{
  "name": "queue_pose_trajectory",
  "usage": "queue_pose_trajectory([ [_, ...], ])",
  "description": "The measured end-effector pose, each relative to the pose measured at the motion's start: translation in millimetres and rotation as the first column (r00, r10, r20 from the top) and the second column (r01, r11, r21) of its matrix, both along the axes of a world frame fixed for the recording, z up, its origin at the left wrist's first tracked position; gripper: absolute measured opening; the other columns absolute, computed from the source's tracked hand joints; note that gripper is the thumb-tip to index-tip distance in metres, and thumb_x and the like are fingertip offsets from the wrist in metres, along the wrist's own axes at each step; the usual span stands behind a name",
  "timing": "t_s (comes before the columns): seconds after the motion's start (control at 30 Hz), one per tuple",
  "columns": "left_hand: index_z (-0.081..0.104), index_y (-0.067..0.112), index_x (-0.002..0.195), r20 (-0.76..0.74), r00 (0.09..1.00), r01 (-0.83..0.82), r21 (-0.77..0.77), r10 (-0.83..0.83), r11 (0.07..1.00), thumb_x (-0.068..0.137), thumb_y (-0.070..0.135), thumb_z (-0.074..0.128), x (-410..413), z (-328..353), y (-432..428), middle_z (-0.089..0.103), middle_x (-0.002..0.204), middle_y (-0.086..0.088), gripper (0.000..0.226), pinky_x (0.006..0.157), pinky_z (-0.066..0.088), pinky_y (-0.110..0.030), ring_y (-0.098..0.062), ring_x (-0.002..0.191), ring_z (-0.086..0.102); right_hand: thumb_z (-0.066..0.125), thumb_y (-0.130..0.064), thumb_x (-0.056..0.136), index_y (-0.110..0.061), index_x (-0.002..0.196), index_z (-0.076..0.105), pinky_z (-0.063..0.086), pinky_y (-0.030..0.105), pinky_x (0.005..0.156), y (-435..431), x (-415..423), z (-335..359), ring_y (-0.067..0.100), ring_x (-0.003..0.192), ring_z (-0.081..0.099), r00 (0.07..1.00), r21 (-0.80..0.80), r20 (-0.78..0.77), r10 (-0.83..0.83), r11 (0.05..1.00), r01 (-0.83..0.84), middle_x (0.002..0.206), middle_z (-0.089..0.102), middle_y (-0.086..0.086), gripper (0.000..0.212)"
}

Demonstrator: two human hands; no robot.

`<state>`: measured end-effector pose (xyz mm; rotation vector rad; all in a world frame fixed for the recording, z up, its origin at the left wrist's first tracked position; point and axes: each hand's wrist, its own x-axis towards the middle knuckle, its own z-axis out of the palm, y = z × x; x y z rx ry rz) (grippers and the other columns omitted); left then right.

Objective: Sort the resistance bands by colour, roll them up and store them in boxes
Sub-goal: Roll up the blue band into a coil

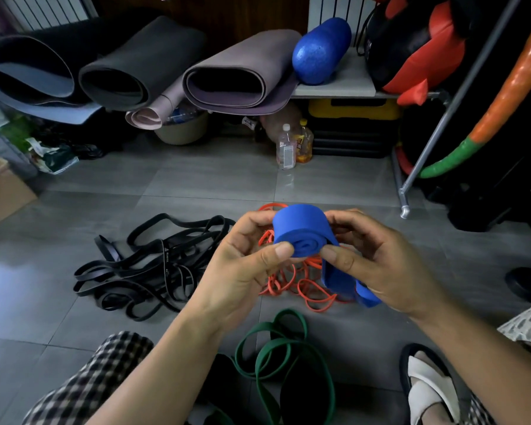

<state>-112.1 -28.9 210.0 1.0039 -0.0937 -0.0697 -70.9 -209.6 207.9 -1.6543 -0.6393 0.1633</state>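
Head view: the fingers [276, 253] of the left hand [242, 271] curl round a rolled blue band [301, 231], the thumb pressed on the roll's spiral face and the other fingers wrapped behind it. The right hand [380, 265] pinches the opposite side of the roll, its thumb on the spiral's edge and its fingers curved over the back. Both hands grip the band firmly, and neither is spread open.

A loose tail of the band hangs from the roll, runs down across the right palm and pokes out below the heel of that hand. The roll is held in the air between the two hands, above the floor [196, 185].

Directly beneath it lies a tangle of thin orange bands [292, 283]. To the left of that, black bands [154, 262] are heaped in a loose pile. Green bands [276, 348] lie nearer the person, between the knees.

A cardboard box [3, 191] stands at the far left edge. At the back, rolled mats [236, 78] and a blue foam roller [319, 50] rest on a shelf [344, 84], with two bottles [285, 148] on the floor below.
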Motion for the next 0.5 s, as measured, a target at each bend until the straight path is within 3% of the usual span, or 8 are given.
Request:
queue_pose_trajectory([
  [0.13,0.068,0.013,0.086,-0.061,0.998,-0.001,-0.223,-0.013,0.975,0.050,0.014,0.087,-3,-2,-11,0.070,0.088,-0.009,0.040,0.064,0.056,-0.023,-0.019,0.078,0.070,0.069,-0.061,0.065,-0.042,0.106,0.065,0.047,0.022,0.086,15,-7,-7,0.015,0.098,0.061,0.996,0.123,-0.043,-0.083,0.988,0.088,0.100,0.059,-0.013,0.045],
  [0.27,0.057,0.005,0.100,-0.166,0.986,-0.044,-0.401,-0.025,0.915,0.043,0.011,0.091,-4,-10,-22,0.069,0.094,-0.014,0.067,0.065,0.057,-0.024,-0.021,0.081,0.070,0.070,-0.030,0.072,-0.026,0.104,0.069,0.048,0.022,0.086,27,-12,-10,0.015,0.098,0.064,0.978,0.274,-0.199,-0.070,0.954,0.124,0.102,0.068,0.003,0.032],
  [0.33,0.057,0.002,0.101,-0.197,0.980,-0.076,-0.406,-0.006,0.911,0.047,0.010,0.089,-3,-12,-24,0.069,0.094,-0.015,0.064,0.065,0.057,-0.024,-0.021,0.081,0.070,0.069,-0.023,0.074,-0.028,0.100,0.071,0.048,0.020,0.085,26,-12,-9,0.013,0.098,0.065,0.973,0.260,-0.220,-0.073,0.957,0.131,0.102,0.070,0.001,0.027],
  [0.4,0.059,0.004,0.094,-0.222,0.974,-0.110,-0.270,0.049,0.956,0.059,0.011,0.078,-2,-9,-22,0.070,0.085,-0.010,0.041,0.064,0.058,-0.024,-0.017,0.073,0.070,0.069,-0.020,0.075,-0.027,0.095,0.072,0.048,0.017,0.082,21,-10,-7,0.010,0.095,0.066,0.969,0.224,-0.234,-0.077,0.966,0.130,0.097,0.072,-0.003,0.022],
  [0.47,0.061,0.008,0.096,-0.221,0.968,-0.105,0.073,0.119,0.992,0.066,0.013,0.069,1,-5,-17,0.071,0.083,-0.005,0.031,0.068,0.058,-0.027,-0.015,0.069,0.068,0.072,-0.020,0.072,-0.028,0.091,0.069,0.048,0.012,0.076,15,-7,-1,0.004,0.088,0.067,0.964,0.175,-0.256,-0.068,0.978,0.116,0.090,0.073,-0.009,0.021],
  [0.5,0.062,0.010,0.102,-0.182,0.970,-0.098,0.305,0.159,0.947,0.070,0.013,0.070,3,-5,-13,0.070,0.089,-0.004,0.034,0.071,0.056,-0.029,-0.015,0.071,0.067,0.069,-0.022,0.070,-0.030,0.091,0.067,0.047,0.011,0.075,12,-5,1,0.000,0.086,0.066,0.967,0.116,-0.242,-0.083,0.987,0.114,0.088,0.073,-0.011,0.022],
])
